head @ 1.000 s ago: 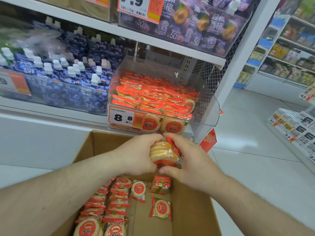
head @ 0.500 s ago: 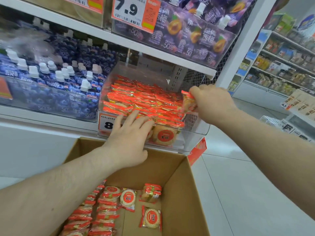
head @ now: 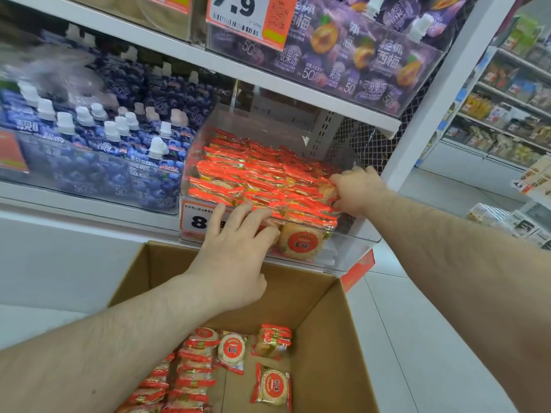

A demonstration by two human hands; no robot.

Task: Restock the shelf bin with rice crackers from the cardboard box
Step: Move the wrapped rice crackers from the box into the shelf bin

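the right hand (head: 356, 189) pinches a rice cracker pack (head: 326, 192) at the right end of the clear shelf bin (head: 351, 234), likely to slot it into the last gap. the pack stands on edge like its row, long axis upright. the left hand (head: 235, 257), fingers (head: 253, 217) straight, presses the front packs, probably steadying them. more packs lie in the cardboard box (head: 328, 338) below.

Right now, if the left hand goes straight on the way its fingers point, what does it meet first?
Probably the packed rice crackers in the clear shelf bin. The left hand already has its straight fingers over the bin's front edge, pointing up and back; depth is unclear.
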